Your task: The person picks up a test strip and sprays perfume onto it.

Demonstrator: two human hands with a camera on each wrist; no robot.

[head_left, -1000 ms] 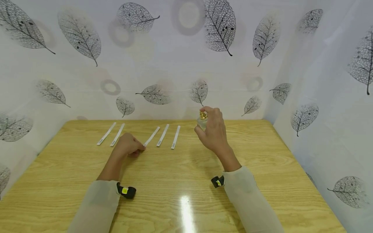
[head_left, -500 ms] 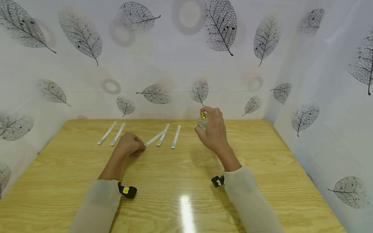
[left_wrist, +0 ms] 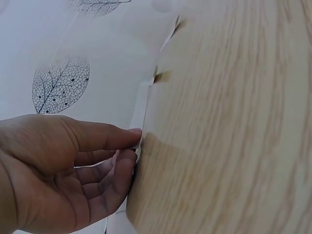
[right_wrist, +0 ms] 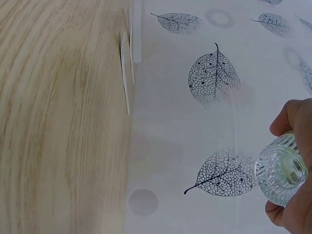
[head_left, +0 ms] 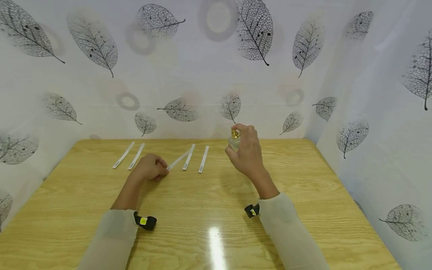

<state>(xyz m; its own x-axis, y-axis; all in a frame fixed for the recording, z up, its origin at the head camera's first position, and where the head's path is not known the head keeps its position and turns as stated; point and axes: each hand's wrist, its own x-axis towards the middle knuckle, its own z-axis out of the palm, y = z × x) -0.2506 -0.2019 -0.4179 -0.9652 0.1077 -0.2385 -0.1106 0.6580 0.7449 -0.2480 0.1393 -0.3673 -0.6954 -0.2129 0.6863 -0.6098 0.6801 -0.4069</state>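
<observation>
My left hand (head_left: 149, 167) pinches the near end of a white paper test strip (head_left: 178, 160) between thumb and finger. The strip slants to the upper right, its far end at the neighbouring strip (head_left: 188, 158); whether the two touch I cannot tell. In the left wrist view the pinched strip (left_wrist: 140, 107) rises past the fingertips. My right hand (head_left: 249, 152) holds a clear glass perfume bottle (head_left: 233, 142) with a gold spray neck above the table's back part, index finger on its top. The bottle's ribbed glass base (right_wrist: 280, 168) shows in the right wrist view.
Another strip (head_left: 203, 159) lies right of the pinched one, and two more, a far-left strip (head_left: 123, 155) and a strip beside it (head_left: 136, 156), lie left of my left hand. The wooden table (head_left: 189, 210) meets a leaf-patterned curtain (head_left: 202, 75) at its back.
The pinched strip's far end swung right onto the neighbouring strip, then back slightly toward that strip's left edge. My left fingers shifted a little. The right hand and bottle stay put.
</observation>
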